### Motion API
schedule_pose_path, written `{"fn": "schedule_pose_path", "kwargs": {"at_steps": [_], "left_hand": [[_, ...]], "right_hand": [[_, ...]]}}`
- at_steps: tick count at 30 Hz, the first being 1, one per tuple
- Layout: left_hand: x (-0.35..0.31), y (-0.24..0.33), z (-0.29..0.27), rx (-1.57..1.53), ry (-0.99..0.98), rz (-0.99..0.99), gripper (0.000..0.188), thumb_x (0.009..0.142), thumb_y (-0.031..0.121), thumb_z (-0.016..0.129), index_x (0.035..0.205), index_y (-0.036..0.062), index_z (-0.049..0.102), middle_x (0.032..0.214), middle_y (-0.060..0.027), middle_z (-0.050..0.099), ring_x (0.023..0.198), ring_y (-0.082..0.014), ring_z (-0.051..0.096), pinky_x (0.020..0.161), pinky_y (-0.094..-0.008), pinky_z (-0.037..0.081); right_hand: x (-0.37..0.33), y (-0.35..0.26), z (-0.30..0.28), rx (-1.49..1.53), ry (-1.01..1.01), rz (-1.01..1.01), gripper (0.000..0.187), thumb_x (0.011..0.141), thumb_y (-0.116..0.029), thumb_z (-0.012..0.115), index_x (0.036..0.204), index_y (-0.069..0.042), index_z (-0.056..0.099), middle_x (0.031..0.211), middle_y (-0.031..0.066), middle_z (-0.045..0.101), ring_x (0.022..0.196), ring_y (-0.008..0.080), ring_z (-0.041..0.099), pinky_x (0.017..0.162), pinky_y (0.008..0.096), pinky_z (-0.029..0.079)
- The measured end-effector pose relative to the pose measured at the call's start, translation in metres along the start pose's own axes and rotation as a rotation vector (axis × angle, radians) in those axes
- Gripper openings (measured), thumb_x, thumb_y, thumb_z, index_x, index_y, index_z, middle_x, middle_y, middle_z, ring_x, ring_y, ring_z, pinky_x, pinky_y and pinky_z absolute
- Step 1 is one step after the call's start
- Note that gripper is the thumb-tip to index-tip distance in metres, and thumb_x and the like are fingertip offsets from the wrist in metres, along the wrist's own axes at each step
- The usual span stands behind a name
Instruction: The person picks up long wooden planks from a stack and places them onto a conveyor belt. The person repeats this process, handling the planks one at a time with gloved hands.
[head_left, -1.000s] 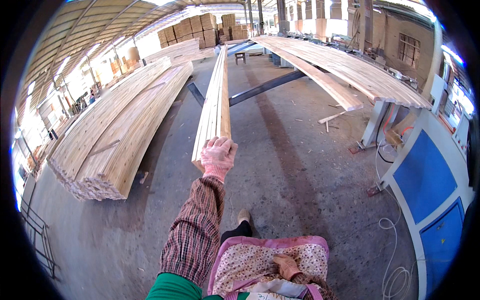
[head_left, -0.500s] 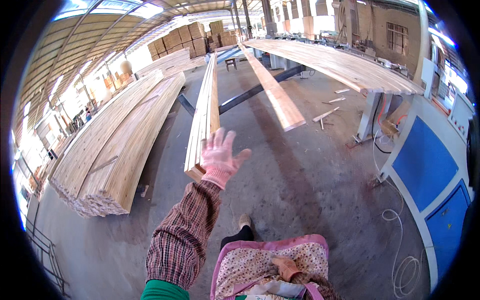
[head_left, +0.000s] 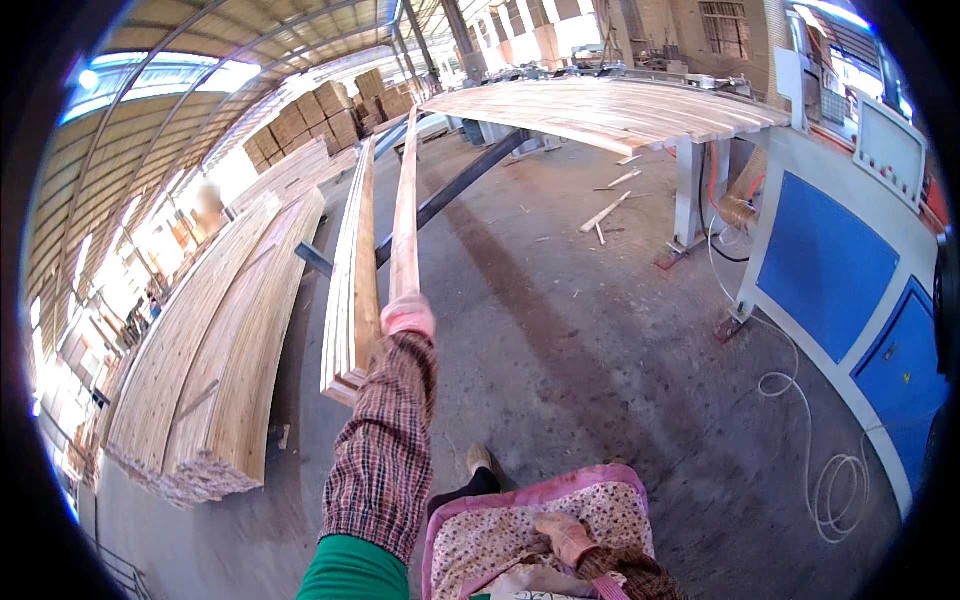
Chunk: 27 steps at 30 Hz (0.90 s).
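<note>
My left hand, in a pink glove, is closed around the near end of a long single wooden plank. My forearm and the glove hide part of the grip. Just left of that plank lies a narrow stack of long boards, close beside my hand. My right hand, in a dusty pinkish glove, rests against my spotted, pink-edged apron. Its fingers are drawn together and nothing shows in them.
A dark metal beam runs beneath the boards. Left stands a big pile of planks; right, a table of laid boards and a blue-and-white machine cabinet. Wood scraps and a coiled pale hose lie on the floor.
My left hand, spread open above the narrow stack before, now grips the single plank. The plank's near end has swung left, close to the stack. My view has turned right.
</note>
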<state>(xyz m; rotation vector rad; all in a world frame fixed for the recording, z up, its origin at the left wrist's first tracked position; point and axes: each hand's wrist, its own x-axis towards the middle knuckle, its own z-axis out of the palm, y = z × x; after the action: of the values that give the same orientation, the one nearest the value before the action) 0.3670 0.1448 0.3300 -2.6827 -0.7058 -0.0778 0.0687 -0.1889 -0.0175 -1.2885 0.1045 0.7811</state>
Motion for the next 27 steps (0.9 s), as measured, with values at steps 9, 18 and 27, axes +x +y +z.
{"fn": "schedule_pose_path", "kwargs": {"at_steps": [9,18,27], "left_hand": [[-0.008,-0.016,0.007,-0.124,-0.097,-0.115,0.05,0.098,0.021,0.067,0.143,0.0039,0.055,0.132,-0.0229,0.073,0.121,-0.0369,0.073,0.096,-0.0492,0.061],[-0.008,-0.076,-0.004,-0.198,-0.037,0.048,0.046,0.102,0.019,0.065,0.145,0.004,0.058,0.123,-0.0233,0.073,0.111,-0.0327,0.076,0.091,-0.0428,0.064],[-0.073,-0.049,0.031,-1.371,-0.162,-0.364,0.056,0.103,0.043,0.064,0.141,0.0017,0.06,0.117,-0.0208,0.071,0.097,-0.0331,0.076,0.077,-0.0444,0.06]], "right_hand": [[0.001,-0.001,-0.003,-0.192,-0.057,-0.089,0.047,0.101,-0.031,0.069,0.133,0.003,0.071,0.134,0.0156,0.073,0.126,0.0236,0.065,0.112,0.0322,0.046],[-0.019,-0.027,0.004,-0.235,-0.005,0.051,0.05,0.101,-0.036,0.066,0.131,0.003,0.072,0.133,0.019,0.073,0.127,0.0292,0.065,0.111,0.036,0.046],[0.011,0.022,-0.008,-0.759,-0.069,-0.545,0.044,0.107,-0.036,0.055,0.131,-0.002,0.072,0.128,0.0206,0.074,0.125,0.0351,0.065,0.109,0.0396,0.047]]}}
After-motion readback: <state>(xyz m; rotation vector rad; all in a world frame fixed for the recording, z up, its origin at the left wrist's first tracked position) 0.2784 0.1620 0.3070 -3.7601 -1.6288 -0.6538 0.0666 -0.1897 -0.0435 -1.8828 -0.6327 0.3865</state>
